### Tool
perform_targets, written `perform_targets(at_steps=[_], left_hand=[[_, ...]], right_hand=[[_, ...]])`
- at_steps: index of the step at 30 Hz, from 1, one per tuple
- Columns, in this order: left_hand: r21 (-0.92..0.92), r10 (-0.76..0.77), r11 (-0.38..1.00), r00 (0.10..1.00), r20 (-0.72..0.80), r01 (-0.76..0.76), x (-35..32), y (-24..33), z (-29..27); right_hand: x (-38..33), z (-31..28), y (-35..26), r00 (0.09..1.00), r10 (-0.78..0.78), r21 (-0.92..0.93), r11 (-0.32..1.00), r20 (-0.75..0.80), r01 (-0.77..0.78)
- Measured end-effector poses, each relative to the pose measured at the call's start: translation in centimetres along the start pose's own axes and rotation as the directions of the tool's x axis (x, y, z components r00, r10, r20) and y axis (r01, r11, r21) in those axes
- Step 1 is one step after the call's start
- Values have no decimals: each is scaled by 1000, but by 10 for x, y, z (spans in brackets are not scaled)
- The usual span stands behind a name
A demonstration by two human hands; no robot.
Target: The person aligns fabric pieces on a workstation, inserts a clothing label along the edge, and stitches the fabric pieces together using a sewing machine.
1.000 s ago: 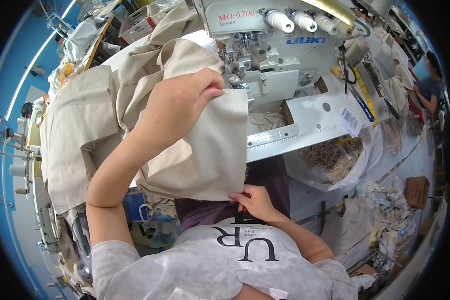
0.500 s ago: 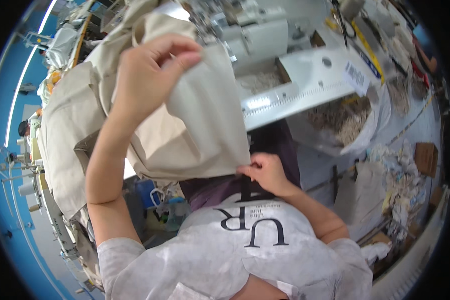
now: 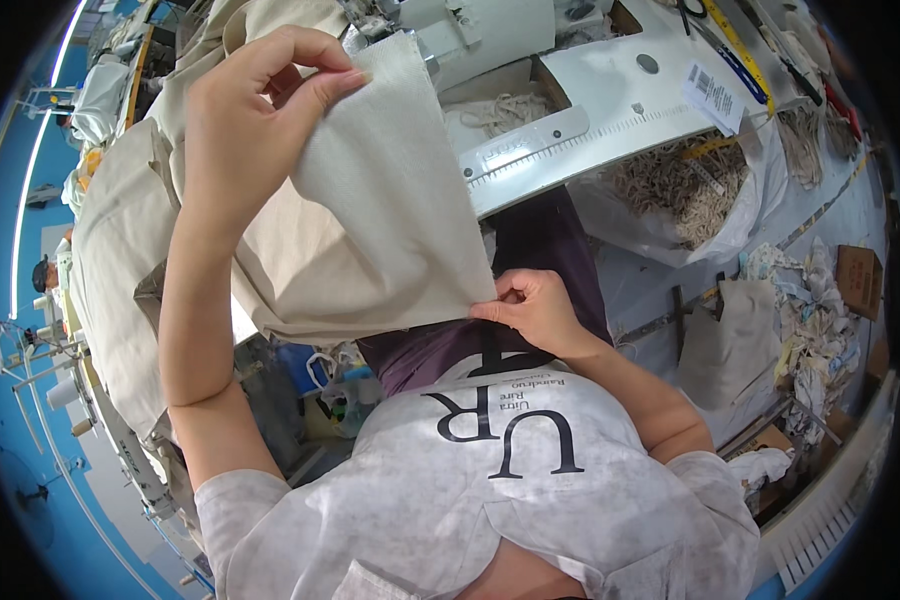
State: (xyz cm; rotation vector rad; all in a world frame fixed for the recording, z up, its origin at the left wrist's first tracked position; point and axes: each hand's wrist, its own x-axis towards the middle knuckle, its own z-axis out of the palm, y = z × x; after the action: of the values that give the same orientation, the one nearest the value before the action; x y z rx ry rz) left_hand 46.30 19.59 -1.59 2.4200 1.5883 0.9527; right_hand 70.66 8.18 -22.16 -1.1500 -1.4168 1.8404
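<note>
Both hands' grip [image 3: 270,90] [image 3: 530,305] pinching beige cloth [image 3: 390,220]

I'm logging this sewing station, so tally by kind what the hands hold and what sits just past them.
Beige fabric pieces pinched by both hands: 1, left hand at its top, right hand at its lower corner
Sewing machines: 1
Clear bags of thread scraps: 1
Metal ruled table edges: 1
Total: 4

Single head-worn fisheye view, looking steeply down from close above onto chest, raised forearms and beige cloth [image 3: 390,200], sewing-machine surface [image 3: 610,100] just beyond, edges bending toward rim
</note>
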Motion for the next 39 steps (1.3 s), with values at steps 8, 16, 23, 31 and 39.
perform_targets(at_steps=[8, 16, 23, 31, 39], left_hand=[[-45, 75, 996, 997, 20, -74, 1, -6, -4], [-103, -41, 993, 997, 66, 48, -2, 2, -9], [-172, -78, 981, 992, 103, 95, -4, -2, -8], [-164, -73, 984, 997, 17, 75, -2, -5, -4], [-79, -84, 993, 994, 69, 89, -4, 1, -10]], right_hand=[[9, -5, -7, 965, 133, 327, 923, 228, -205], [11, -5, -12, 984, 96, 56, 993, 147, -105], [14, -5, -10, 989, 23, 130, 991, 143, -42], [14, -2, -3, 990, -99, -30, 994, 105, 102], [9, 5, -18, 991, 120, 12, 993, 61, -121]])
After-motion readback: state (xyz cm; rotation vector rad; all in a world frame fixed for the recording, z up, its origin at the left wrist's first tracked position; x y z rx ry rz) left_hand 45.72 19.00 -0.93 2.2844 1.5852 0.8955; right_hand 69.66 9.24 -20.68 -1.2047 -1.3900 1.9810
